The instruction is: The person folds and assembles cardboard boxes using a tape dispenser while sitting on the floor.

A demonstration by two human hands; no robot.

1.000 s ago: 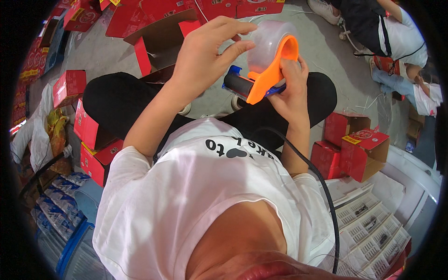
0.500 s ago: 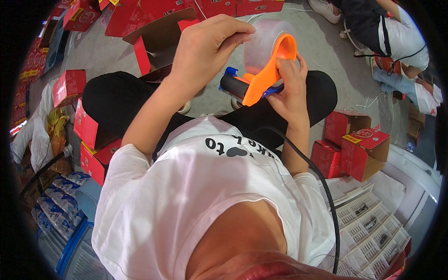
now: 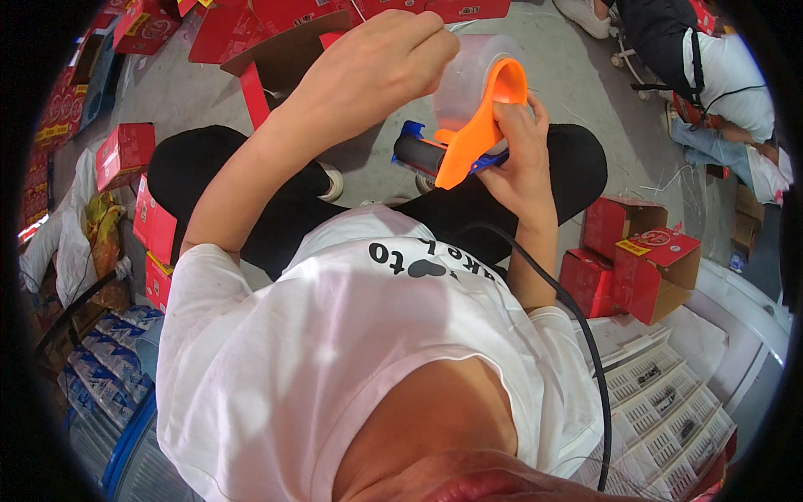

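The tape roll (image 3: 462,88) is mounted on the orange dispenser (image 3: 477,134), gripped by the right hand (image 3: 522,163); the black roller (image 3: 418,154) shows no strip; whether the left hand (image 3: 375,69) pinches anything, I cannot tell.

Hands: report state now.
Left hand: curled near the clear tape roll; grip cannot be told.
Right hand: closed, holding the orange tape dispenser.

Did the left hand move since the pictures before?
Yes. Against the open red box, the left hand has gone higher in the picture and now covers more of that box.
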